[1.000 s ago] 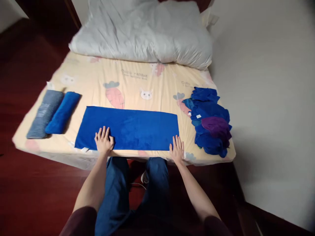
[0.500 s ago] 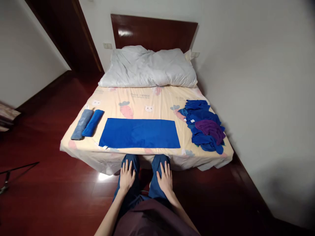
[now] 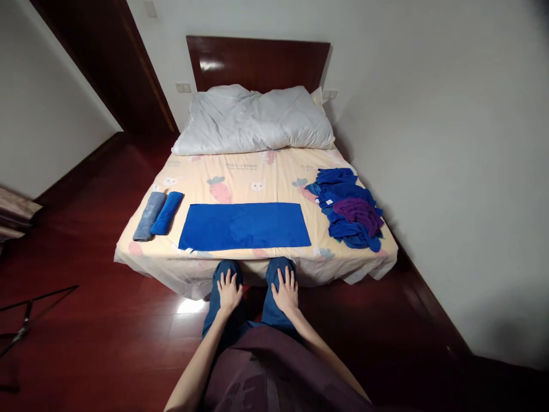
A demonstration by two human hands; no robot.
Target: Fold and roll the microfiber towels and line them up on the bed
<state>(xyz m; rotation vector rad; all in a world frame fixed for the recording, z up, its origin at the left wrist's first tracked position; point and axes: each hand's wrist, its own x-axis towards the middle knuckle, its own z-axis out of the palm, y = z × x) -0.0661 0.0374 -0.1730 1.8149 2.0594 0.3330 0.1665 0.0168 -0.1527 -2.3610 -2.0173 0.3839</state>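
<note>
My left hand (image 3: 230, 293) lies on my left knee with its fingers spread, holding nothing. On the other knee rests my right hand (image 3: 286, 292), also open and without anything in it. Just beyond my knees a blue towel (image 3: 245, 226) is spread flat near the foot of the bed, a small white label at its near left corner. To its left lie a rolled grey towel (image 3: 148, 217) and a rolled blue towel (image 3: 167, 213), side by side. On the right a loose heap of blue cloths (image 3: 343, 182) is topped by a crumpled purple cloth (image 3: 357, 213).
The bed (image 3: 197, 171) has a cream sheet with carrot prints. A folded white quilt (image 3: 253, 123) lies across its far end, below a dark wooden headboard (image 3: 261, 63). A wall (image 3: 450, 171) runs along the right. Thin black legs of a stand (image 3: 28, 315) reach over the floor at left.
The view has shifted slightly, so the bed sits a little differently in the frame. My left hand has slid a little inward on the knee. The towels and cloths lie as before.
</note>
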